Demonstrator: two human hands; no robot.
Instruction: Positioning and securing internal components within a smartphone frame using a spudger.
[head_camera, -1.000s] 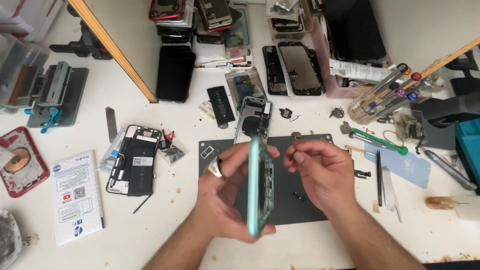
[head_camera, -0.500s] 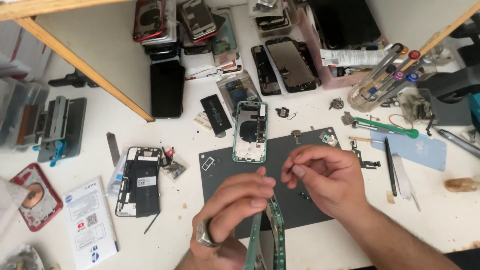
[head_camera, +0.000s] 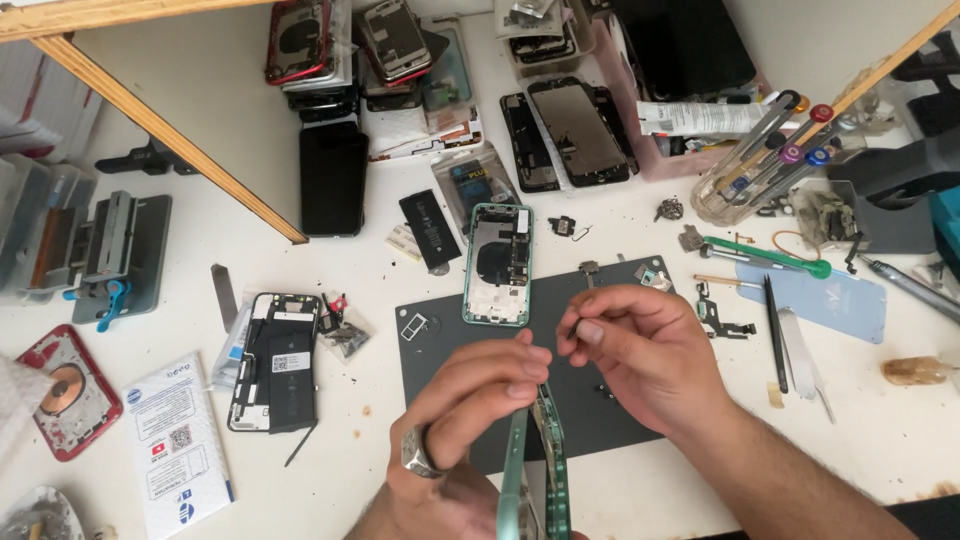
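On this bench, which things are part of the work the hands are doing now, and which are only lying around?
In hand:
left hand
right hand
green phone frame, held on edge
grey work mat beneath

Lying about:
opened green phone on the mat's far edge
black battery
green-handled tool
black tweezers
red phone back

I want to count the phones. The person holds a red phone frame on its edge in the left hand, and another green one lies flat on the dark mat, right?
Not quite. In the head view the phone frame held on its edge in the left hand is green, not red. The other green one does lie flat on the dark mat.
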